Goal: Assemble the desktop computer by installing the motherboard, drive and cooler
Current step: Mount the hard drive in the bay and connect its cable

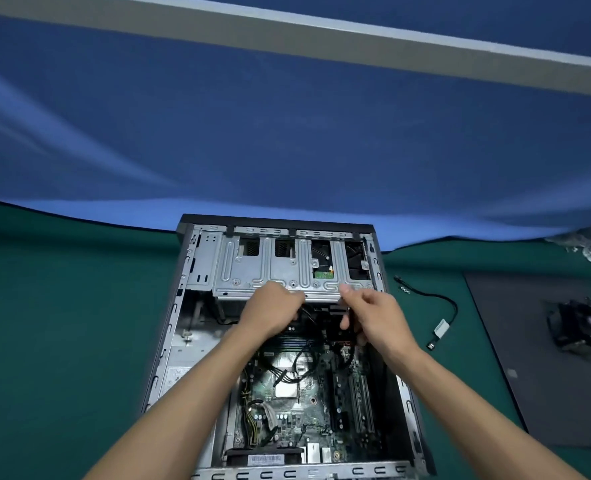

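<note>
Motherboard (297,403) is already sitting in the open case (169,327) at lower centre, CPU bare, so no cooler yet. The cooler (581,327) is still out on the desk (62,323) at far right. Both hands work under the drive cage (280,268): left hand (270,313) grip curled on black cables (308,315), right hand (370,313) pinching something dark, can't tell what.

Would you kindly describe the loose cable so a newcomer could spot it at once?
Start at the open computer case on the green mat. Right of it, before the dark panel, lies a thin black cable. Only it carries a small grey tag near its nearer end.
</note>
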A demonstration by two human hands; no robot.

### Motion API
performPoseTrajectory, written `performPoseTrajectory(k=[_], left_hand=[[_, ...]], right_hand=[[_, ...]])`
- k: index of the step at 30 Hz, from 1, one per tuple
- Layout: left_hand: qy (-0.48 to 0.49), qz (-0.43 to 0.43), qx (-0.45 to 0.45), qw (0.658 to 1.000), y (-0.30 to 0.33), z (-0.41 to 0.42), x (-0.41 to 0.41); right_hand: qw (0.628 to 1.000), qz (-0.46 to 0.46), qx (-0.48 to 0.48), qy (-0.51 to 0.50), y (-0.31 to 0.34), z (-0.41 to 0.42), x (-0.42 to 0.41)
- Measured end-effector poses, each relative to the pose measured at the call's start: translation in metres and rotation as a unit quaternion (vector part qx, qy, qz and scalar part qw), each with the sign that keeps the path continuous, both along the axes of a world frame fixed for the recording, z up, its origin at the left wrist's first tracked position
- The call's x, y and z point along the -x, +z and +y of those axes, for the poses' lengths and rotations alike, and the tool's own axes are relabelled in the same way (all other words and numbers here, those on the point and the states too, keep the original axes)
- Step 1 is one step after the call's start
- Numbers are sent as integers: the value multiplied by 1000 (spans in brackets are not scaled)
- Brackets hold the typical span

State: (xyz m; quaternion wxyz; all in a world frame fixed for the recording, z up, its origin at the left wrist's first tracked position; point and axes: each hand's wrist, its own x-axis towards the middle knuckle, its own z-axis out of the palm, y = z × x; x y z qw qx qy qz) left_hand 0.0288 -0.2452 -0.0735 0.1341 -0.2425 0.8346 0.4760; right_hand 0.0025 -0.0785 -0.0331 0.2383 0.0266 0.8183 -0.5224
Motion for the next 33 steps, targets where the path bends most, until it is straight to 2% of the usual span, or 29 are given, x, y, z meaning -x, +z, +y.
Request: performPoseTrajectory(k=[3, 6, 9, 12, 14, 17, 22, 24, 28, 33], left_hand=[[-35, 5, -10, 999, -1, 8, 0], [-6, -2, -76, 997, -8, 6, -5], [50, -25, -142, 988, -17, 3, -9], [78, -60, -223, 970, -23, 3, -12], [86, -74, -317, 942, -27, 5, -13], [139, -61, -410, 899, -37, 10, -10], [227, -42, -447, 864, -51, 19, -2], [225, -36, -445, 866, -54, 18, 0], [180, -36, -364, 913, -59, 16, 5], [65, -85, -400, 910, -59, 21, 4]], right_hand=[[987, -116, 99, -40, -8, 7, -3], [978, -151, 134, -60, -13, 14, -1], [986, -112, 86, -83, -20, 17, 1], [994, -31, 10, -109, -26, 16, -3], [996, 11, -32, -83, -29, 15, -7], [998, 5, -46, -51, -28, 17, -11], [994, -52, 4, -95, -27, 22, -9], [986, -103, 42, -126, -27, 21, -9], [977, -124, 32, -171, -33, 17, -13], [978, -39, -57, -195, -38, 13, -12]])
